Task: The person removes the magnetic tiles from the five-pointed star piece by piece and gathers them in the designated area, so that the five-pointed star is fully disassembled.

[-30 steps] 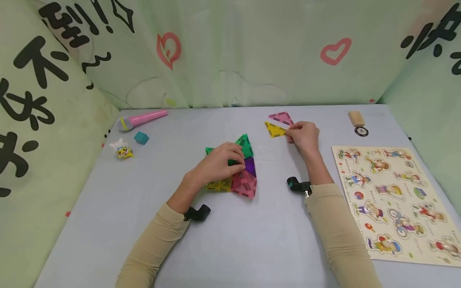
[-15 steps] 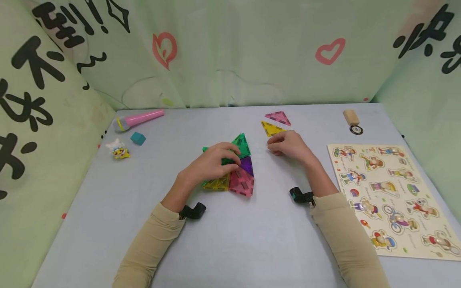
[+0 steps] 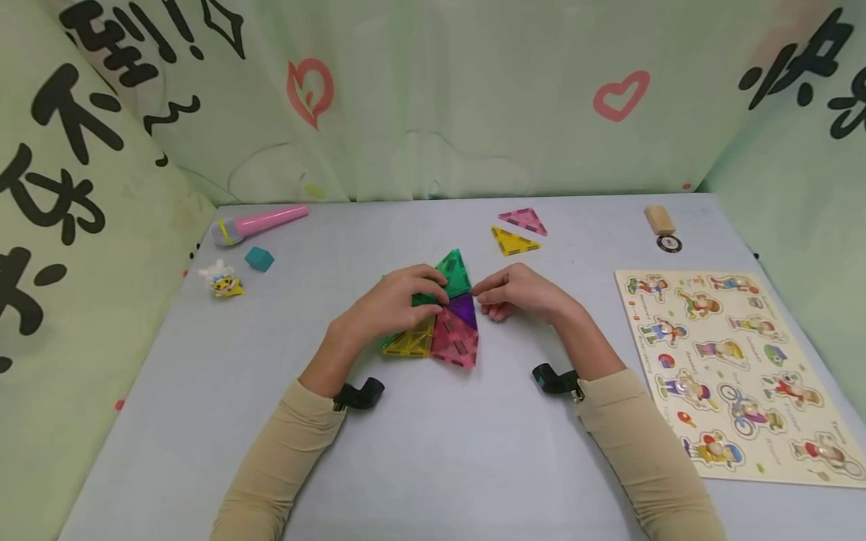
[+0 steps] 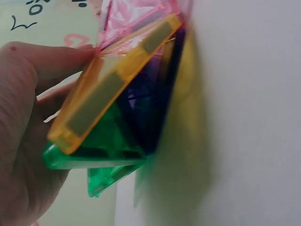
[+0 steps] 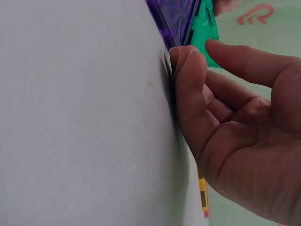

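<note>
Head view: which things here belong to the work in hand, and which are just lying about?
Part of the work: the tile structure, held by the left hand, with the right hand close beside it; probably also the loose pink triangle and loose yellow triangle, similar in look.

Lying about, it seems: pink toy microphone, teal block, small figure, wooden block, round disc, picture board.

Both sleeves (image 3: 280,458) are plain tan, the wrist cameras (image 3: 365,393) black.

The table (image 3: 433,458) is softly, evenly lit in the head view; in the dimmer left wrist view, tiles (image 4: 96,101) are slightly blurred and a yellowish shadow (image 4: 194,117) is cast beside them.
</note>
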`<state>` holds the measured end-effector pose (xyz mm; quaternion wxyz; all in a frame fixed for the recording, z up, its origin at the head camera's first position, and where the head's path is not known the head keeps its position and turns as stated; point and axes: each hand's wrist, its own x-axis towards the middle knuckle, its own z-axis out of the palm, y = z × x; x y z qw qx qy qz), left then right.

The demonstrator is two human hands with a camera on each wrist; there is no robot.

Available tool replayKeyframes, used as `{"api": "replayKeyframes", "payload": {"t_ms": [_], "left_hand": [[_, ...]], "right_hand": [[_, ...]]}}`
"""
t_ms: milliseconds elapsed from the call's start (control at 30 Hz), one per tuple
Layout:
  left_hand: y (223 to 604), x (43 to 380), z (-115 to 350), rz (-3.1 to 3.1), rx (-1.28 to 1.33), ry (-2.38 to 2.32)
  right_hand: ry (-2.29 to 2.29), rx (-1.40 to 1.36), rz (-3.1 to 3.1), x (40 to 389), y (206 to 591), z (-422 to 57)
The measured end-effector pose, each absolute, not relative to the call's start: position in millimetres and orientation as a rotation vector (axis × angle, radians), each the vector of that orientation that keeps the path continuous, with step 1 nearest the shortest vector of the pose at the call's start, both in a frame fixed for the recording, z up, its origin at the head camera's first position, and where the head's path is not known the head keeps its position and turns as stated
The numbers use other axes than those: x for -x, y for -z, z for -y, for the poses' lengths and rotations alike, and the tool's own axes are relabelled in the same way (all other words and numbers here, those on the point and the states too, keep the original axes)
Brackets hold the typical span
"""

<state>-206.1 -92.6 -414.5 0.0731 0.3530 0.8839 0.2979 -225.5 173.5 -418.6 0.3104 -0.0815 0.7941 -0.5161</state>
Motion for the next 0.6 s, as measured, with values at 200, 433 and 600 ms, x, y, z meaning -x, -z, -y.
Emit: {"api": "replayKeyframes", "payload": {"t_ms": [200, 433, 600], "left_hand": [[412.9, 205.2, 93.1, -2.629, -1.052, -0.904], [413.4, 204.9, 93.3, -2.628, -1.033, -0.904], [412.0, 204.7, 93.5, -2.628, -1.035, -0.91]], "right_hand": [[1.469, 0.107, -1.951, 225.0, 420.2, -174.0], [1.592, 0.011, -1.837, 226.9, 426.9, -171.0], [1.64, -0.006, -1.795, 228.0, 428.1, -170.7]]}}
